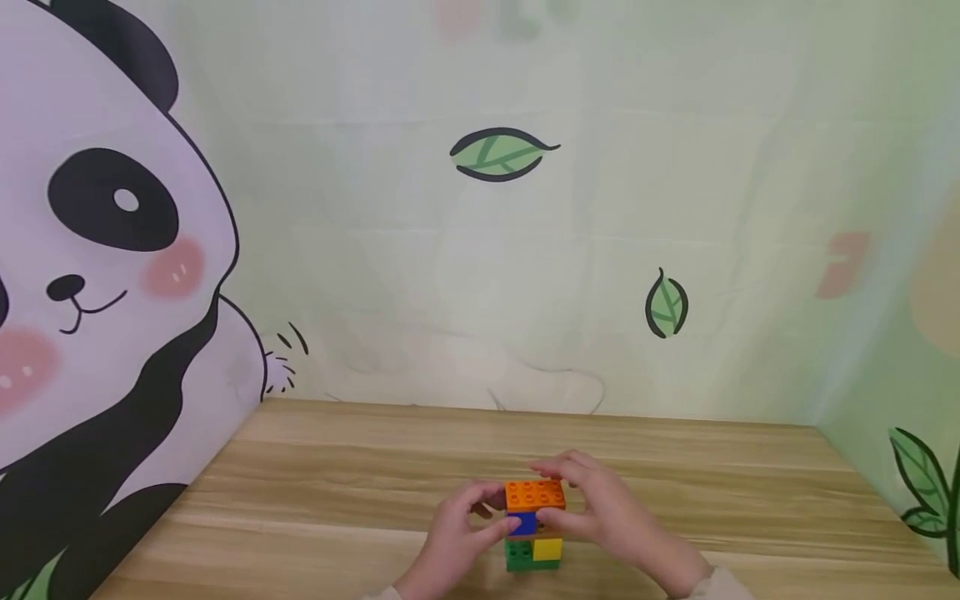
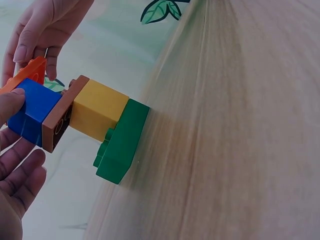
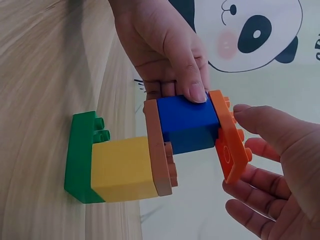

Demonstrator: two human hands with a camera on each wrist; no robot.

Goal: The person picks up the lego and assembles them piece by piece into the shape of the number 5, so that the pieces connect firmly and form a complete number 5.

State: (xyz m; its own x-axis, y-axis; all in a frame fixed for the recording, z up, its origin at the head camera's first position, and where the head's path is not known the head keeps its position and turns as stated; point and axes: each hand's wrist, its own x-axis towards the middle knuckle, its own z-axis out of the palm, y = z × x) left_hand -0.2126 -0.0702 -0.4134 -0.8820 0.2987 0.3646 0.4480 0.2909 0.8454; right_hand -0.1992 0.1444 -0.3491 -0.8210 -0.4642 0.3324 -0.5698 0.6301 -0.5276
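A stack of toy building blocks stands on the wooden table. A green block [image 3: 80, 155] is the base, and a yellow block [image 2: 100, 109] sits over one end of it. Above come a brown block [image 3: 159, 150], a blue block [image 1: 522, 523] and a flat orange block [image 1: 534, 494] on top, overhanging the blue one. My left hand [image 1: 461, 529] pinches the blue block, thumb on its near face and fingers behind. Around the orange block's overhanging end is my right hand [image 1: 600, 508], thumb by the studs, fingers loosely spread; firm contact is unclear.
The wood-grain table [image 1: 337, 483] meets a pale green backdrop [image 1: 375, 275] behind the stack. A printed panda [image 1: 112, 208] covers the backdrop's left side, and printed leaves [image 1: 498, 155] dot the rest.
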